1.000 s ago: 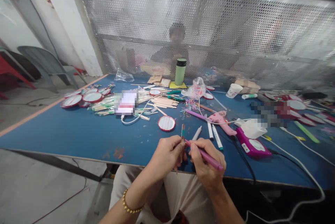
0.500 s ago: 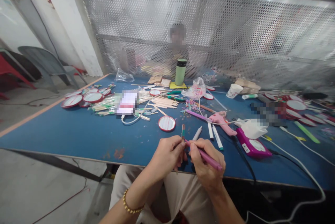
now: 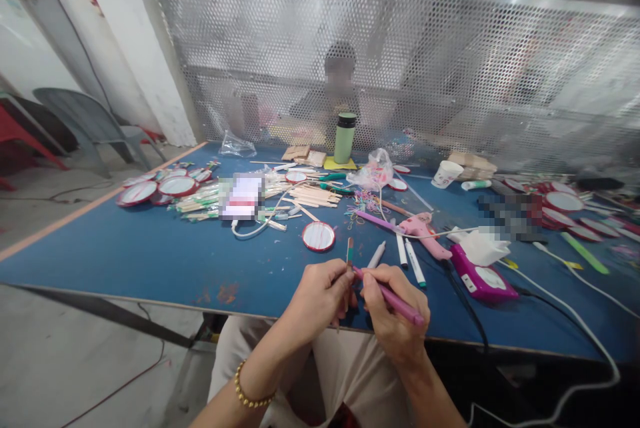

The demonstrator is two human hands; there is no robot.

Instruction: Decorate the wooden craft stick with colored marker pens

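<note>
Just over the table's front edge, my left hand (image 3: 320,295) is closed on a wooden craft stick (image 3: 350,252), held upright with brown and green colour on its upper part. In my right hand (image 3: 397,315) is a pink marker pen (image 3: 403,305), its tip against or very near the stick beside my left fingers. The lower part of the stick is mostly covered by my fingers. Beyond my hands lie a round red-rimmed white disc (image 3: 319,236), a grey marker (image 3: 377,255) and a white marker with a teal end (image 3: 415,264).
A pink glue gun (image 3: 425,235) and a magenta power box (image 3: 483,278) with cables lie to the right. Behind are loose craft sticks (image 3: 315,196), a phone (image 3: 243,196) and a green bottle (image 3: 345,138). More red-rimmed discs (image 3: 139,193) are piled left. A perforated metal screen (image 3: 260,48) borders the back.
Almost nothing differs. Both hands keep the same place and grip, with the marker tip still at the stick.
</note>
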